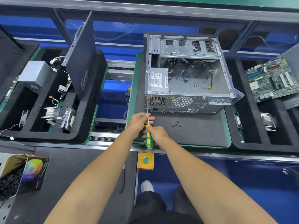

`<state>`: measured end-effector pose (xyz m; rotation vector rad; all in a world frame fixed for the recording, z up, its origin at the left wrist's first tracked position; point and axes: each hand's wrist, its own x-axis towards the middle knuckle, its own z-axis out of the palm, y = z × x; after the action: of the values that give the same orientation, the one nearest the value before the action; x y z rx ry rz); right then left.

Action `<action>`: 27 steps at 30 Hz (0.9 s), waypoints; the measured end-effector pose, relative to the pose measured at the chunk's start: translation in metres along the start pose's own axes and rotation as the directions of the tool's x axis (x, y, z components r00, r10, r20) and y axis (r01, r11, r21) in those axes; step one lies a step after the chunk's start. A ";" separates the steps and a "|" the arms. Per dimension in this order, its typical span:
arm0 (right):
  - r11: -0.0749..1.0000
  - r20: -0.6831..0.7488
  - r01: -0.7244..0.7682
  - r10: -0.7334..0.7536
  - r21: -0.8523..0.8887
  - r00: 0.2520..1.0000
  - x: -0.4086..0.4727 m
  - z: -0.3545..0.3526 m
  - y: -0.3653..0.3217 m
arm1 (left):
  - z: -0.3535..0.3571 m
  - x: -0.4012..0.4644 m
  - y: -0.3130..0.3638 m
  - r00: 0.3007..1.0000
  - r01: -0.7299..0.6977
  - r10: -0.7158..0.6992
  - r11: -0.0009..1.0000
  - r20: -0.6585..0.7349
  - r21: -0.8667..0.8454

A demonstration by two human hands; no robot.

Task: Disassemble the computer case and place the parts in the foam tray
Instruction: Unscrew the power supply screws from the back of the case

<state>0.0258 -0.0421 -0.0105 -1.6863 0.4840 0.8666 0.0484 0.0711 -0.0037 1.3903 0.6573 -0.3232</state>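
Computer case (191,88): lying open side up on a dark mat (194,135) with a green rim, its rear panel facing the person.
Inside the case: a power supply (159,82) is sitting in the near left corner, and loose black cables (186,65) are trailing across the bare floor; the drive cage is spanning the far side.
Power supply label: white with a barcode strip; the writing is too small to read.
Screwdriver (149,136): green and yellow handle, its tip is meeting the case's near left corner.
Right hand (157,135): wrapping curled fingers round the screwdriver handle.
Left hand (140,120): pinching the metal shaft near the tip.
Screws (176,124): a few are lying loose on the mat, just in front of the case.
Left foam tray (48,97): holding a second power supply, a black side panel (80,62) standing tilted, a heatsink and a hard drive.
Right foam tray (262,120): carrying a motherboard (271,78) and another heatsink.
Cardboard box (13,173): sitting at the near left, filled with small dark parts.
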 end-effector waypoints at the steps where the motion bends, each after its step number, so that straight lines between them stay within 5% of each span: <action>1: 1.000 -0.006 0.003 -0.003 0.015 1.000 0.000 0.001 0.000 | 0.000 -0.001 0.001 1.000 -0.015 0.015 1.000 0.001 0.017; 5: 0.998 -0.005 0.030 -0.030 -0.050 1.000 0.001 0.001 0.001 | 0.000 -0.001 0.000 0.990 -0.106 0.118 0.984 -0.077 0.145; 13: 0.996 0.163 -0.039 0.025 0.084 0.986 -0.004 -0.003 0.001 | 0.003 0.003 0.001 0.997 -0.024 0.021 0.998 -0.073 -0.050; 27: 0.979 0.315 -0.097 0.036 0.180 0.949 0.008 -0.007 0.011 | 0.005 0.006 -0.004 0.999 -0.002 -0.002 0.996 -0.040 -0.084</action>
<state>0.0250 -0.0508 -0.0228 -1.3323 0.3969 1.0775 0.0519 0.0666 -0.0098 1.3193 0.6960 -0.2658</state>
